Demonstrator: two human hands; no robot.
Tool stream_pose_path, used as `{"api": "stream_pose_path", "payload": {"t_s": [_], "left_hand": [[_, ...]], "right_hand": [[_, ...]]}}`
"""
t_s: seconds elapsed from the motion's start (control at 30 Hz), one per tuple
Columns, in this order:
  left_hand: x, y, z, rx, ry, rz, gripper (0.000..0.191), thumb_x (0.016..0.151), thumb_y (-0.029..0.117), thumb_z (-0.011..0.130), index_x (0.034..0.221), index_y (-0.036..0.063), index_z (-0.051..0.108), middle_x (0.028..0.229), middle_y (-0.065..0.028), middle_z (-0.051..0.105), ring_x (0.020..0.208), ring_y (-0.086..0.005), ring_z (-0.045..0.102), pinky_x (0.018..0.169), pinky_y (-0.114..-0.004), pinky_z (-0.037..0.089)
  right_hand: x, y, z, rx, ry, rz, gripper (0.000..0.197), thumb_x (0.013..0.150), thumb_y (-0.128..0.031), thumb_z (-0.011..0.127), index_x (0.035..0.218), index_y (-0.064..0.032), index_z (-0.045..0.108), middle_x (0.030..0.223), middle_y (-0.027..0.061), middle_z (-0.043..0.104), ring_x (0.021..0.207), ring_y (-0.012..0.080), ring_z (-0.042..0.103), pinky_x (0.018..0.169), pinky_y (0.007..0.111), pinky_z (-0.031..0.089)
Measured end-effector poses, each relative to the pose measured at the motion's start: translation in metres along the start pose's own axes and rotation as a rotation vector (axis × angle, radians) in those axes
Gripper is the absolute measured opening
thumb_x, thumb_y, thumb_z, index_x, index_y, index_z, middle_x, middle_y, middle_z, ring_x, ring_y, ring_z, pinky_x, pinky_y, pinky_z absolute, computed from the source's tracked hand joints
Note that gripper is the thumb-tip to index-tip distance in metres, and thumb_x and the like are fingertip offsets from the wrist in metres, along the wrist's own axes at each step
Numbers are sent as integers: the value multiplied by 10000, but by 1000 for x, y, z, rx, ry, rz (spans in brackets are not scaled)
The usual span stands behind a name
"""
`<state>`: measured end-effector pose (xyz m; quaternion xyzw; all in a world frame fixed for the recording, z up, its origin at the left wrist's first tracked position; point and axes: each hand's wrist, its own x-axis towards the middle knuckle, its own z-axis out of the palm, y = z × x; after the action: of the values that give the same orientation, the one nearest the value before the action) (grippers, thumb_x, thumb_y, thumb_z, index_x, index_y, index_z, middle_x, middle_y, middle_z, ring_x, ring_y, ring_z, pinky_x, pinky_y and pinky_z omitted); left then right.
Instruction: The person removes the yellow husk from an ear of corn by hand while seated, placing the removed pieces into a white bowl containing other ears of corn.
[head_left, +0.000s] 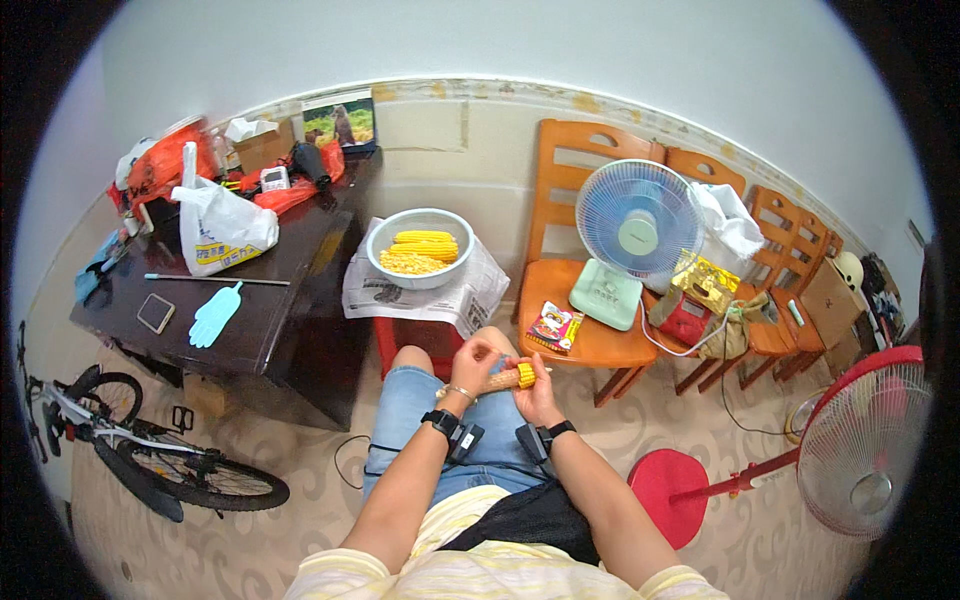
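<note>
An ear of corn (500, 380) lies across my lap, mostly bare cob, with yellow kernels left at its right end. My right hand (538, 394) grips that kernel end. At the left part of the cob is my left hand (475, 367), its fingers bent near something small and blue; whether it grips the cob is hard to see. In front of my knees a light blue plastic colander (421, 280) holds several ears of yellow corn (424, 245) and loose kernels (411, 263). It rests on newspaper (397, 300) spread over a red stool (387, 345).
To the left, a dark table (247, 307) bears a plastic bag (225, 229), a phone (156, 313) and a light blue glove (215, 313). A bicycle (165, 465) is below it. Wooden chairs (589, 349) with a table fan (639, 225) stand right; a red-based floor fan (667, 496) is nearer.
</note>
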<state>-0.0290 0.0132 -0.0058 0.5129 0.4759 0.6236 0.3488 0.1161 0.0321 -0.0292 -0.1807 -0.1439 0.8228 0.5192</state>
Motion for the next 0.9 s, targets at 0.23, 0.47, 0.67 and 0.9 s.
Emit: {"api": "stream_pose_path", "payload": {"t_s": [0.23, 0.47, 0.67, 0.9], "left_hand": [[8, -66, -101, -969, 840, -560, 128, 807, 27, 471, 918, -5, 525, 821, -116, 573, 744, -234, 579, 665, -332, 520], [13, -148, -137, -1144, 806, -717, 297, 900, 160, 376, 1084, -50, 478, 1107, -151, 520, 1056, -306, 493, 910, -407, 456], [113, -41, -127, -1168, 414, -455, 587, 940, 348, 310, 1281, -127, 258, 1351, -253, 310, 1228, -351, 342, 1030, -400, 312], [143, -43, -151, -845, 344, -703, 719, 926, 442, 290, 1356, -95, 82, 1436, -228, 140, 1328, -297, 190, 1059, -342, 228]], "right_hand": [[2, 1, -2, -13, 22, 12, 328, 891, -341, 507, 820, -27, 566, 896, 157, 600, 913, 262, 574, 905, 409, 440], [-2, 0, 2, -3, 19, 16, 355, 900, -339, 493, 824, -3, 577, 884, 141, 603, 899, 238, 574, 897, 374, 439], [-1, -1, 1, 27, 53, 10, 330, 904, -319, 488, 839, -5, 566, 902, 141, 603, 929, 244, 569, 895, 387, 442], [2, 1, -2, 48, 51, 7, 305, 886, -322, 525, 826, -25, 559, 883, 154, 597, 916, 265, 573, 924, 417, 430]]}}
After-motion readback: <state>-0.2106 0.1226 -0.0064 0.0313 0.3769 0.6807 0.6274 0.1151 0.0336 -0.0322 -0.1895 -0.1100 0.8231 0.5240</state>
